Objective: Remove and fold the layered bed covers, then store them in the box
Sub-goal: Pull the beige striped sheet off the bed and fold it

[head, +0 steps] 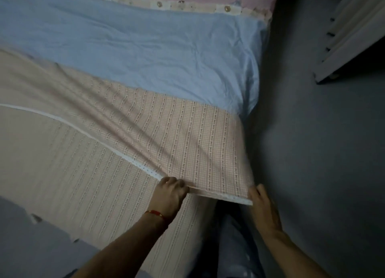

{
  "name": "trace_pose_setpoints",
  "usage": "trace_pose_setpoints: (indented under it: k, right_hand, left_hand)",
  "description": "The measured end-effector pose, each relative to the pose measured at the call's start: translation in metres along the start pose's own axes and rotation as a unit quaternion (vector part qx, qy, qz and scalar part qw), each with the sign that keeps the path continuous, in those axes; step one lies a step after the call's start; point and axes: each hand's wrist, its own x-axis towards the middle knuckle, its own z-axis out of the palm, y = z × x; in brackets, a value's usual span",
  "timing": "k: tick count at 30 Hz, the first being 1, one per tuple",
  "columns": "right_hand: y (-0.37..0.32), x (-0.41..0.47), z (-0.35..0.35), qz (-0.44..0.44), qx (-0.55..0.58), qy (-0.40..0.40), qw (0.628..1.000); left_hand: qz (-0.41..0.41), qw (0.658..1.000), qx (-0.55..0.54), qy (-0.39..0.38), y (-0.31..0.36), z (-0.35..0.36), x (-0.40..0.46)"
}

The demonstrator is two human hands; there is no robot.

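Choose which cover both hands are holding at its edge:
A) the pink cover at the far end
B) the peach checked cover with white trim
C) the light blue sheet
B: the left hand and the right hand grip the peach checked cover by its white-trimmed edge.

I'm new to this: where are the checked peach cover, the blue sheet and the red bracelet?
checked peach cover (183, 136), head view, taut middle.
blue sheet (129, 48), head view, wrinkled centre.
red bracelet (155, 213), head view, band on wrist.

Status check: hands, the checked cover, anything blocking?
Both hands, left and right, gripping the peach checked cover edge. Cover half-folded over blue sheet. Nothing blocking; box not in view.
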Motion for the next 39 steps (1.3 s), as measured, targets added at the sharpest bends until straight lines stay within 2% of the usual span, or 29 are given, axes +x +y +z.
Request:
trace_pose_setpoints:
  k: [2, 3, 5, 7, 8, 9, 11, 13, 14, 16, 18, 20, 22, 24, 26, 28, 32, 33, 35, 37, 39]
  right_hand:
    - [0.003, -0.009, 0.019, 0.029, -0.088, -0.027, 0.995]
    - [-0.002, -0.009, 0.025, 0.06, -0.128, -0.072, 0.987]
    - [-0.023, -0.003, 0.034, 0.143, -0.181, -0.158, 0.96]
    - [-0.046, 0.0, 0.044, 0.212, -0.159, -0.222, 0.938]
    - [-0.055, 0.0, 0.054, 0.223, -0.096, -0.223, 0.944]
    - [-0.062, -0.001, 0.065, 0.226, -0.01, -0.219, 0.949]
    - [-0.082, -0.005, 0.084, 0.242, 0.149, -0.24, 0.928]
    - [-0.104, -0.014, 0.103, 0.322, 0.291, -0.229, 0.871]
    - [-0.118, -0.02, 0.11, 0.367, 0.356, -0.205, 0.835]
    - [-0.137, -0.034, 0.125, 0.431, 0.461, -0.15, 0.761]
    - [-0.144, -0.041, 0.135, 0.46, 0.558, -0.115, 0.681]
    - [-0.149, -0.038, 0.153, 0.464, 0.664, -0.039, 0.585]
    - [-0.152, -0.027, 0.16, 0.44, 0.738, 0.03, 0.511]
    - [-0.154, -0.017, 0.172, 0.438, 0.763, 0.072, 0.47]
    - [-0.154, -0.009, 0.184, 0.443, 0.759, 0.096, 0.467]
    - [-0.155, -0.004, 0.197, 0.436, 0.759, 0.11, 0.471]
    - [-0.143, -0.016, 0.203, 0.398, 0.793, 0.12, 0.446]
    - [-0.142, -0.016, 0.196, 0.388, 0.803, 0.11, 0.438]
    - [-0.14, -0.019, 0.181, 0.378, 0.812, 0.105, 0.433]
    - [-0.141, -0.018, 0.17, 0.367, 0.804, 0.124, 0.452]
    - [-0.143, -0.021, 0.166, 0.368, 0.784, 0.151, 0.476]
  left_hand:
    - [-0.003, 0.999, 0.017, -0.048, -0.003, 0.01, -0.008]
    - [-0.013, 0.998, 0.006, -0.068, -0.003, 0.014, -0.011]
    - [-0.037, 0.98, -0.096, -0.168, -0.006, 0.026, -0.016]
    - [-0.084, 0.91, -0.242, -0.327, -0.012, 0.035, -0.026]
    - [-0.109, 0.878, -0.276, -0.375, -0.016, 0.04, -0.032]
    - [-0.133, 0.865, -0.296, -0.384, -0.023, 0.044, -0.04]
    - [-0.194, 0.865, -0.315, -0.338, -0.048, 0.048, -0.05]
    - [-0.251, 0.855, -0.364, -0.272, -0.085, 0.057, -0.055]
    - [-0.286, 0.834, -0.405, -0.242, -0.106, 0.06, -0.058]
    - [-0.349, 0.772, -0.502, -0.171, -0.145, 0.066, -0.055]
    - [-0.391, 0.694, -0.594, -0.113, -0.169, 0.065, -0.053]
    - [-0.407, 0.628, -0.658, -0.083, -0.192, 0.065, -0.048]
    - [-0.419, 0.561, -0.712, -0.058, -0.209, 0.067, -0.036]
    - [-0.414, 0.507, -0.756, -0.031, -0.219, 0.074, -0.023]
    - [-0.404, 0.466, -0.787, -0.006, -0.225, 0.082, -0.008]
    - [-0.387, 0.45, -0.805, 0.004, -0.228, 0.093, 0.01]
    - [-0.374, 0.416, -0.829, -0.028, -0.229, 0.128, 0.021]
    - [-0.368, 0.417, -0.83, -0.026, -0.231, 0.132, 0.016]
    - [-0.381, 0.433, -0.817, -0.001, -0.232, 0.144, -0.003]
    - [-0.398, 0.472, -0.786, 0.029, -0.229, 0.149, -0.027]
    - [-0.398, 0.488, -0.774, 0.067, -0.222, 0.148, -0.048]
